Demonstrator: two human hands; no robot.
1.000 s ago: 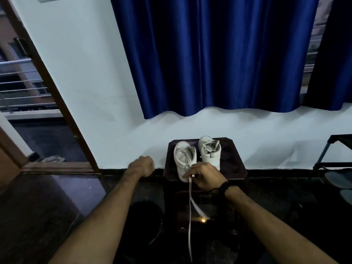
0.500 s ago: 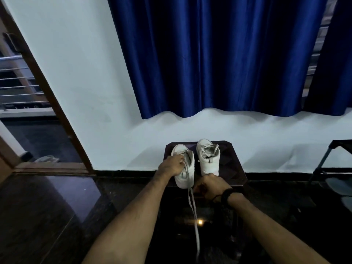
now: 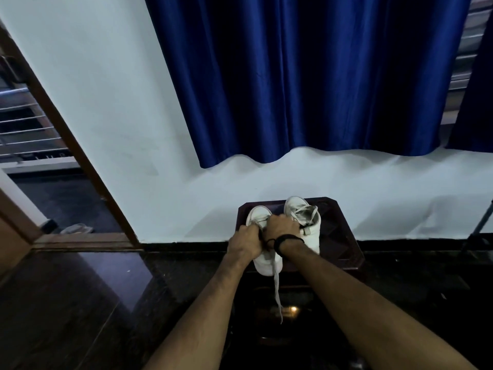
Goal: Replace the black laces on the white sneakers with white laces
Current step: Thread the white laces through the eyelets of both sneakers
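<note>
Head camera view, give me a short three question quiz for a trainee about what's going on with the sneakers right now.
1. True or false: both hands are on the left sneaker.
2. What hangs off the front edge of the dark wooden stool? A. a black lace B. a white lace C. a sock
3. Which wrist wears the black band?

Key:
1. True: the left hand and right hand meet over its eyelets, while the right sneaker stands untouched beside it.
2. B: the white lace dangles below the sneaker's heel.
3. The right.

Right hand [image 3: 280, 227] now up from the heel onto the left sneaker's [image 3: 266, 260] opening, beside left hand [image 3: 246, 243].
</note>
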